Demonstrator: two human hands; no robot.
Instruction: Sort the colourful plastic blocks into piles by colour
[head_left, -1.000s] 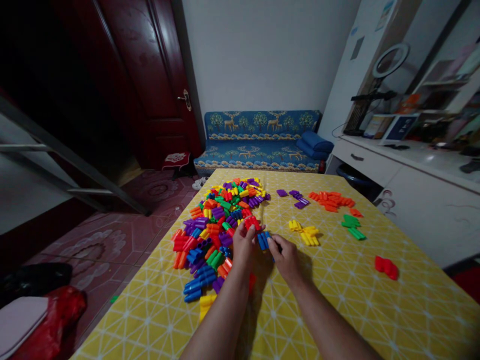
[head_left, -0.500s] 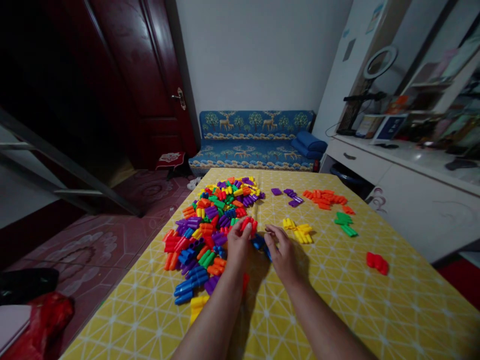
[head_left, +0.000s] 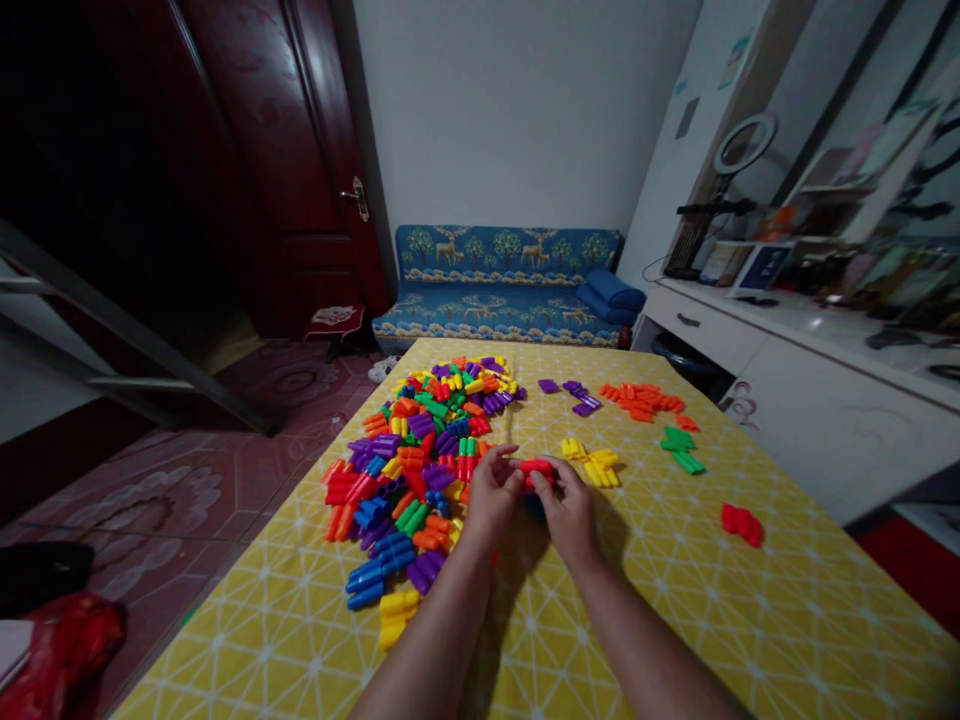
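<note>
My left hand (head_left: 491,495) and my right hand (head_left: 568,505) meet over the table, both with fingers closed on a red plastic building block (head_left: 535,467) made of joined tubes. Beneath them, mostly hidden by the hands, lies a dark blue block (head_left: 534,508). A heap of mixed coloured blocks (head_left: 420,425) spreads to the left of my left hand. Beyond my right hand is a small group of yellow blocks (head_left: 600,468).
Apart from the heap lie purple blocks (head_left: 585,400), orange blocks (head_left: 641,401), green blocks (head_left: 682,455) and red blocks (head_left: 742,523). The table wears a yellow patterned cloth (head_left: 675,620). A blue sofa (head_left: 487,300) stands behind, a white cabinet (head_left: 832,390) to the right.
The red block has moved right, away from the heap, with my left hand. My right hand, open and holding nothing before, has closed on it too. The view has shifted slightly.
</note>
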